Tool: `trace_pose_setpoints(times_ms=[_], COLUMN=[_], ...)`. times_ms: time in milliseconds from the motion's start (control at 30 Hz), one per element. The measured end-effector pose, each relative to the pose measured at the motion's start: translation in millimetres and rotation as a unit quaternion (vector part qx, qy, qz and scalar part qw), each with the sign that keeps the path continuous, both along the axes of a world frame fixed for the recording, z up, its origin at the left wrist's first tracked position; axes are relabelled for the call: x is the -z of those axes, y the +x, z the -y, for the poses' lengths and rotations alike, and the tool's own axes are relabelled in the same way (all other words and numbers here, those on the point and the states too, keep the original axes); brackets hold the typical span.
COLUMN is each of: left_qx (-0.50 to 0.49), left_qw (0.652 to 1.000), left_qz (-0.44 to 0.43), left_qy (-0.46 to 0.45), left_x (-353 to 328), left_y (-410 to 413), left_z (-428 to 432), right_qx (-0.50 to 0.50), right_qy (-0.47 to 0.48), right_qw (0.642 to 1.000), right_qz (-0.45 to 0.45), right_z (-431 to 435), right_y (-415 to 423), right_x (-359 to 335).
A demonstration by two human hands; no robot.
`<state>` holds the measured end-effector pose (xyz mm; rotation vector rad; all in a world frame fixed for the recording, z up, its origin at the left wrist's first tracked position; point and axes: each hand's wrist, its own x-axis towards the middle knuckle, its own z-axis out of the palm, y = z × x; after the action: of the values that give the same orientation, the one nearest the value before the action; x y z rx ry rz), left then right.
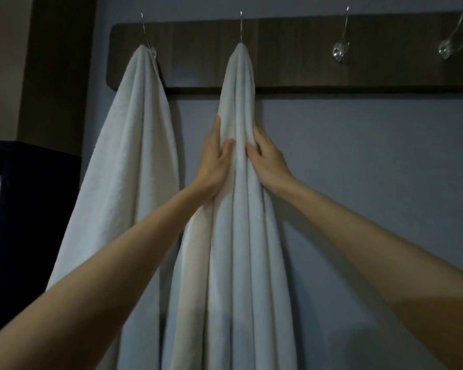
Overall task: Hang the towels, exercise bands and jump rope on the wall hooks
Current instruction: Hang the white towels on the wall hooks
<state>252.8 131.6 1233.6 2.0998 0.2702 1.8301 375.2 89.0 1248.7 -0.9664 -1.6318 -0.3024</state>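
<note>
Two white towels hang from a dark wooden hook rail on the wall. The left towel hangs from the first hook, untouched. The second towel hangs in long folds from the second hook. My left hand grips its left edge, thumb in front and fingers reaching behind the cloth. My right hand grips its right edge at the same height, fingers curled into the folds. No exercise bands or jump rope are in view.
Two bare clear hooks stand on the rail to the right, the third hook and the fourth hook. Grey wall lies below them. A dark piece of furniture stands at the left edge.
</note>
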Motion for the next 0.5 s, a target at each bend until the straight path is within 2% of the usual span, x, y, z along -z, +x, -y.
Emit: trace_pose_setpoints(times_ms=[167,300,500], left_qx=[-0.005,-0.042,-0.129], left_qw=[0.999,0.996,0.980], left_qz=[-0.032,-0.050,-0.121], left_qy=[-0.035,-0.066,-0.087], left_x=[52,75,114], left_y=[1,-5,-21], left_z=[4,10,50], right_qx=[0.147,0.110,0.109], right_qy=[-0.064,-0.126,-0.201], right_qw=[0.979,0.975,0.964], right_qz=[0.129,0.145,0.134], right_z=[8,39,95], right_y=[7,5,11], right_x=[29,43,87])
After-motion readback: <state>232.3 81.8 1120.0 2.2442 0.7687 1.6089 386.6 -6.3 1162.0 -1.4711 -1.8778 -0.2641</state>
